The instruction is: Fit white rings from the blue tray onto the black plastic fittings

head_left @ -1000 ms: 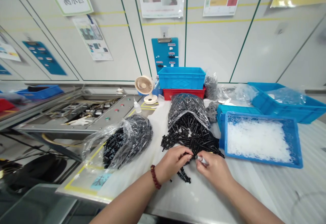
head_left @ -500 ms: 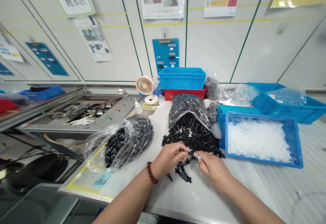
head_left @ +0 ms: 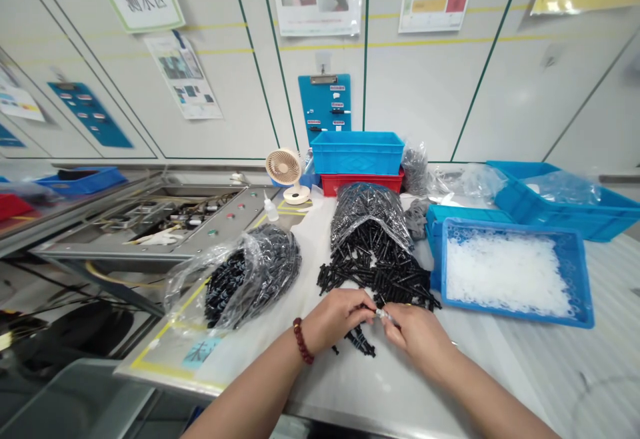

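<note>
My left hand (head_left: 346,319), with a bead bracelet on its wrist, is closed in a pinch on a small black rod-shaped part, mostly hidden by the fingers. My right hand (head_left: 419,334) grips a slim whitish pen-like tool (head_left: 384,316), whose tip meets the left fingertips. Beyond both hands a heap of black rod-shaped parts (head_left: 375,272) spills from a clear plastic bag (head_left: 369,206). Several black parts with pale rings (head_left: 361,341) lie on the table just below and between the hands.
Left of the heap lies another bag of black parts (head_left: 253,276). On the right, a blue tray (head_left: 517,320) holds small white rings. A fan (head_left: 284,169), a squeeze bottle (head_left: 271,209) and a blue bin (head_left: 357,154) on a red one (head_left: 361,184) stand farther back.
Half a second ago the black part and the tool's tip showed between my hands; now the fingertips have closed together over them. Both hands have shifted slightly down.
</note>
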Motion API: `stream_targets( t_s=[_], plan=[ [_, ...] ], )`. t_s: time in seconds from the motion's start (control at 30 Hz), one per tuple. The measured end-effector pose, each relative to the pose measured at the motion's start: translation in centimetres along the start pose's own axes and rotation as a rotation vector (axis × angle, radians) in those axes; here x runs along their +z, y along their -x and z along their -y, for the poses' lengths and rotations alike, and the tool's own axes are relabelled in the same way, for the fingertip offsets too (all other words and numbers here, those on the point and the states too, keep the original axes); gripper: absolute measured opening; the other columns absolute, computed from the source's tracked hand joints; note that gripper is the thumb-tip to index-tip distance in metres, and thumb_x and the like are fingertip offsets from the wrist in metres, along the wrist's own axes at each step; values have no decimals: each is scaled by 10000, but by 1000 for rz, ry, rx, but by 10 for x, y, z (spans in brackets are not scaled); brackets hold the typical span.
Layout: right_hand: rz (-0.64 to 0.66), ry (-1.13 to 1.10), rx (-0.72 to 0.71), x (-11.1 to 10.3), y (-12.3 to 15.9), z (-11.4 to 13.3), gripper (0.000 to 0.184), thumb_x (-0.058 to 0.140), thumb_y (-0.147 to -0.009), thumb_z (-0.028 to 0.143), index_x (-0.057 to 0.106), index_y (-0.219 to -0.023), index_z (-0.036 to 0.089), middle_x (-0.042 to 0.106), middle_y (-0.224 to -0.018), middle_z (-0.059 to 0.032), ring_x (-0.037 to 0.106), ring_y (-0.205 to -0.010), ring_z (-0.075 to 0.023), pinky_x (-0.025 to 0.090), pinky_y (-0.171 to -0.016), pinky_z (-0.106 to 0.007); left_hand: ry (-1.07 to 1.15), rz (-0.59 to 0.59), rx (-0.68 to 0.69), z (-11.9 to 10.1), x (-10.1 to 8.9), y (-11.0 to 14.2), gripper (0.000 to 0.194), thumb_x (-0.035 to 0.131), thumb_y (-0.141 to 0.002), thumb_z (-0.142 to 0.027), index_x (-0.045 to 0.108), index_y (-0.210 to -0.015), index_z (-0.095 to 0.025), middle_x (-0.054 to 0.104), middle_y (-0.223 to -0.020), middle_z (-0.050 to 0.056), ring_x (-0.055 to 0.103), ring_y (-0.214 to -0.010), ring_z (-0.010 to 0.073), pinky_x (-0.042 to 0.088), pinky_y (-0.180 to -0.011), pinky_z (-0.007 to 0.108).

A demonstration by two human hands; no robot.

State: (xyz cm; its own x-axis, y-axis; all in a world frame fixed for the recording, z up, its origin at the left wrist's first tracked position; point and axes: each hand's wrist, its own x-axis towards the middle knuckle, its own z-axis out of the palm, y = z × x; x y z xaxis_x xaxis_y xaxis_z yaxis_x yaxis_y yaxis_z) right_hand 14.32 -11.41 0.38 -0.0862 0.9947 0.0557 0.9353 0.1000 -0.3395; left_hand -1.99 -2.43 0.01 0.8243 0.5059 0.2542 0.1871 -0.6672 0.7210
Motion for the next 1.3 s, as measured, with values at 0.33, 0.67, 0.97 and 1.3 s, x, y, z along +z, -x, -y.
stream_targets(
  t_s=[0.33,0.67,0.97,1.3],
  plan=[
    [5,-71,1,-3,1,1,198,409,-795,133,590,-842,200,634,-788,-18,559,-728,-154,290,-602,-232,-4,-7,32,-2,-6,-1,153,510,-865,-204,644,-932,-175,664,-675,3,600,-668,119,433,-671,191],
    [20,-155,-50,-1,0,-3,232,390,-813,115,588,-905,192,636,-833,-31,563,-765,-160,337,-647,-227,41,-32,8,0,-7,-1,194,478,-875,-247,650,-890,-158,652,-691,29,599,-649,122,456,-635,198],
    [-40,18,17,3,0,-3,266,422,-870,294,555,-665,188,582,-614,0,524,-585,-128,200,-521,-242,113,18,-11,-5,-5,-1,180,492,-860,-249,647,-860,-157,639,-677,23,592,-586,105,453,-583,178],
    [-108,74,87,2,1,0,276,492,-821,337,519,-589,189,576,-568,-3,526,-547,-126,163,-493,-256,119,0,-42,-3,-3,1,133,539,-820,-208,654,-869,-163,661,-704,20,616,-599,107,458,-584,172]
  ],
)
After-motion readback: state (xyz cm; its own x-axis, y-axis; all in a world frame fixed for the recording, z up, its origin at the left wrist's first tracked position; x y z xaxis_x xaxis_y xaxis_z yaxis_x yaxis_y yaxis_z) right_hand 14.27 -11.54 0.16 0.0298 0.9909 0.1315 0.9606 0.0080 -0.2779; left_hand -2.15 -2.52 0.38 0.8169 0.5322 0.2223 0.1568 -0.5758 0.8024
